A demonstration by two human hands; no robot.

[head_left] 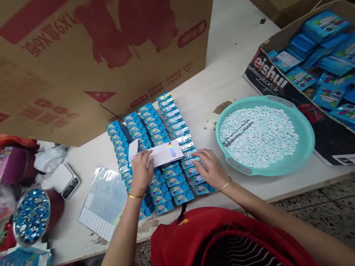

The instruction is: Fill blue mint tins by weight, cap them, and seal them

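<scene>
My left hand (141, 172) is closed on the near left end of a flat white folded carton (160, 154), which has a raised flap on its left and a rainbow sheen near its right end. The carton lies across rows of small blue boxes (150, 120) stacked in several columns on the table. To the right, my right hand (210, 169) rests over the rightmost column with its fingers apart, its fingertips at the blue boxes just beyond the carton's right end. Nothing shows in its grasp.
A turquoise basin (305, 130) of pale tablets stands at right, beside an open carton (280, 103) of blue boxes. A large cardboard box (71, 78) walls off the back. At left are a printed sheet stack (103, 198), a small scale (66, 179) and a pot of blue wrapped pieces (32, 216).
</scene>
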